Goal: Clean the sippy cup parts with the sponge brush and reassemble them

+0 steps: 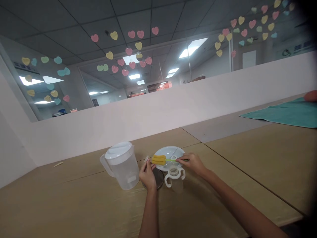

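My right hand [192, 162] is closed around the thin green handle of a bottle brush [158, 160] with a yellow sponge head. The sponge points left, reaching the fingers of my left hand [148, 175]. Pinched in that hand is a small translucent piece [146, 159], possibly a bottle teat; its shape is hard to make out. Below the brush stands an uncapped baby bottle [176, 181] with a white two-handled ring. Behind it sits a white bowl [170, 150] with a small white ring-shaped part [173, 158] in it. A dark round dish [159, 178] lies partly hidden behind my left hand.
A translucent lidded pitcher [126, 170] stands to the left of my left hand. A teal cloth [284, 112] lies at the far right of the wooden table [86, 208], with a reddish object [310, 96] on it. A low white wall [148, 115] with glass above borders the table.
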A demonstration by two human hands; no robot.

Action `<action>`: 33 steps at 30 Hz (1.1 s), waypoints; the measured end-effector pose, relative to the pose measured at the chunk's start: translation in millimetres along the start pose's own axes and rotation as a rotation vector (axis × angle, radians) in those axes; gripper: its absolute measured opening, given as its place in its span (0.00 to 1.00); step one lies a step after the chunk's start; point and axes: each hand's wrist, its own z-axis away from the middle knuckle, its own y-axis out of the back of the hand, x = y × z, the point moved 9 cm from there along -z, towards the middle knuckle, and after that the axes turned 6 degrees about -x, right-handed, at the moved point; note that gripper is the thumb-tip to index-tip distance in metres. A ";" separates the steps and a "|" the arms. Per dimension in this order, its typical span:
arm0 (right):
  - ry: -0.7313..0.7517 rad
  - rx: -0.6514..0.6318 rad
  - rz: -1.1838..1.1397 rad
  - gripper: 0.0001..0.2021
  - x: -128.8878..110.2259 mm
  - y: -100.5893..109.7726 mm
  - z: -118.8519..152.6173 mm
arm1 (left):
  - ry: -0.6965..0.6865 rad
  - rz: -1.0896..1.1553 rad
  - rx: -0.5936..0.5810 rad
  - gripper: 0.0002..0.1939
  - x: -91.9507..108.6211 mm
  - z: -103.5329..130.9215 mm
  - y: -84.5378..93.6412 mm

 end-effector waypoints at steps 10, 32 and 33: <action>-0.032 0.038 0.189 0.17 16.7 10.8 -1.2 | -0.233 -0.266 0.149 0.20 48.9 11.7 12.0; -0.199 0.150 0.326 0.17 35.9 23.6 3.4 | 0.069 -1.061 -0.265 0.15 -25.8 -15.5 7.8; -0.202 0.148 0.320 0.17 36.3 23.6 3.4 | 0.066 -1.076 -0.275 0.15 -26.4 -14.8 6.8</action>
